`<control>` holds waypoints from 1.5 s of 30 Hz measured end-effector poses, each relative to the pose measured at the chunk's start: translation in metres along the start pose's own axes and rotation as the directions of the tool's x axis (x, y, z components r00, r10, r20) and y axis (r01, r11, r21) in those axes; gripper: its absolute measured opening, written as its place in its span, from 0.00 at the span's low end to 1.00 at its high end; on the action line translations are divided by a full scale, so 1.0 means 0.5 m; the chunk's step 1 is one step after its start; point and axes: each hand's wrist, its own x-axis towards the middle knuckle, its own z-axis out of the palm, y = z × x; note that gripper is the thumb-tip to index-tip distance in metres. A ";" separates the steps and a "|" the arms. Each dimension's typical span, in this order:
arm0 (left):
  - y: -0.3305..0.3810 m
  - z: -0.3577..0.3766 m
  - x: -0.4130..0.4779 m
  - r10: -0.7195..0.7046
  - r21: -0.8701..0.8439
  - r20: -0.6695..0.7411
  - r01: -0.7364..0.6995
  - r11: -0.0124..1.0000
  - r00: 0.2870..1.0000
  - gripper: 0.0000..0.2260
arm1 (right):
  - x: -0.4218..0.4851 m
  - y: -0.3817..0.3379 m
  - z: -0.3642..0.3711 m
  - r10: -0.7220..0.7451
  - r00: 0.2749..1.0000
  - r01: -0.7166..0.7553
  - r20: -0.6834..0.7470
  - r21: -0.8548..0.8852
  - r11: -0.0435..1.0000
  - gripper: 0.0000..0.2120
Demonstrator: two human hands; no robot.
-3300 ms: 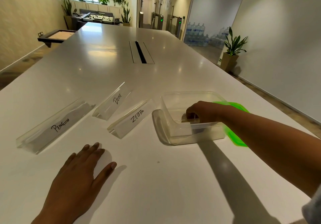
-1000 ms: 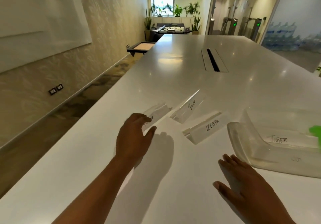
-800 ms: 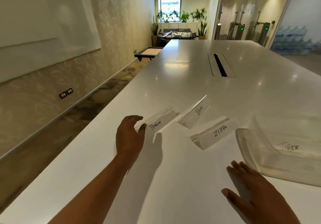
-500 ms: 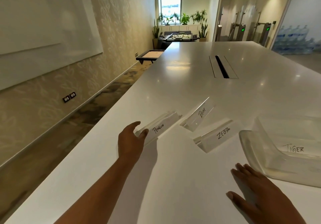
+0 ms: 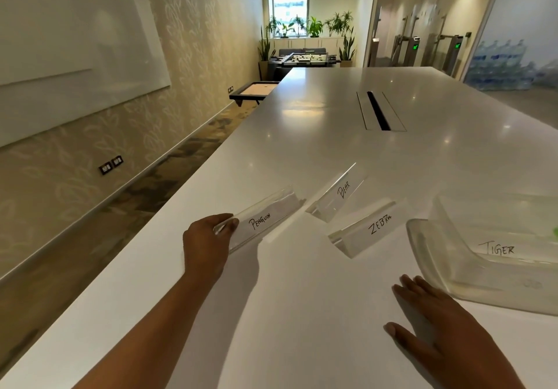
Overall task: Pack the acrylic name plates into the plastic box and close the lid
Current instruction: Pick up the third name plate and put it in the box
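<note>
My left grip (image 5: pixel 208 245) pinches the near end of the Penguin plate (image 5: pixel 265 222), thumb on its lettered face and fingers curled over the top. That plate runs away from me at a slant, close to the left edge of the tabletop (image 5: pixel 302 328). The Bear plate (image 5: pixel 338 193) sits just past its far end, toward the middle. The Zebra plate (image 5: pixel 368 228) lies nearer me and to the right of the Bear plate. The three are apart from one another.

My right grip (image 5: pixel 437 325) lies palm down on the tabletop, fingers straight and slightly spread. It holds nothing, and its fingertips are just short of the near left corner of the box (image 5: pixel 453 271). The box is clear plastic with its top uncovered, and the right side of the view cuts it off. The Tiger plate (image 5: pixel 498 249) lies inside it on the bottom. A green sliver (image 5: pixel 555 232) shows beyond the box at the very margin, possibly the lid, though too little is visible to be sure.
</note>
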 end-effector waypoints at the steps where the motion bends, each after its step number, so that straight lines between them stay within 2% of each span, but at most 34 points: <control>1: -0.003 -0.008 -0.003 -0.001 -0.011 -0.006 0.001 1.000 1.000 0.12 | 0.001 -0.003 -0.003 0.002 1.000 -0.002 0.004 -0.003 1.000 0.44; 5: -0.022 -0.038 -0.024 -0.066 -0.088 -0.019 0.064 0.994 0.998 0.11 | -0.002 -0.014 -0.013 -0.002 1.000 0.002 0.004 0.010 1.000 0.44; 9: -0.030 -0.070 -0.063 -0.100 -0.169 -0.010 0.097 0.981 0.995 0.11 | -0.008 -0.019 -0.018 0.000 1.000 0.000 0.016 0.005 1.000 0.37; 15: -0.006 -0.118 -0.146 -0.131 -0.270 0.039 0.137 0.953 0.991 0.07 | -0.012 -0.024 -0.023 -0.011 0.999 0.012 0.033 -0.025 1.000 0.38; 18: 0.001 -0.135 -0.185 -0.116 -0.297 0.099 0.141 0.945 0.988 0.04 | -0.015 -0.027 -0.022 -0.013 0.999 0.014 0.042 -0.012 1.000 0.39; 24: 0.014 -0.138 -0.232 -0.094 -0.289 0.219 0.156 0.945 0.971 0.05 | -0.014 -0.020 -0.021 -0.018 0.998 0.017 0.065 0.009 1.000 0.40; 27: 0.025 -0.137 -0.243 -0.073 -0.281 0.281 0.155 0.947 0.957 0.06 | -0.010 -0.020 -0.026 -0.012 0.997 0.006 0.070 0.080 0.997 0.39; 32: 0.058 -0.123 -0.248 -0.035 -0.289 0.358 0.147 0.946 0.933 0.08 | -0.021 -0.026 -0.057 -0.025 1.000 0.019 0.015 0.297 0.955 0.38; 34: 0.072 -0.115 -0.248 -0.004 -0.290 0.389 0.127 0.949 0.921 0.09 | -0.030 -0.027 -0.066 0.002 0.999 -0.015 0.037 0.361 0.932 0.39; 37: 0.091 -0.102 -0.251 0.043 -0.285 0.433 0.092 0.954 0.900 0.10 | -0.036 -0.025 -0.072 -0.001 0.992 -0.071 0.127 0.562 0.824 0.42; 40: 0.110 -0.088 -0.254 0.079 -0.300 0.470 0.075 0.951 0.879 0.09 | -0.044 -0.020 -0.079 -0.065 0.991 -0.059 0.120 0.807 0.587 0.42; 43: 0.126 -0.076 -0.254 0.115 -0.325 0.494 0.061 0.944 0.862 0.09 | -0.050 -0.022 -0.094 -0.025 0.996 -0.064 0.082 0.907 0.415 0.36; 45: 0.136 -0.067 -0.255 0.137 -0.335 0.507 0.048 0.941 0.851 0.08 | -0.058 -0.018 -0.101 0.020 0.998 -0.067 0.064 0.930 0.361 0.33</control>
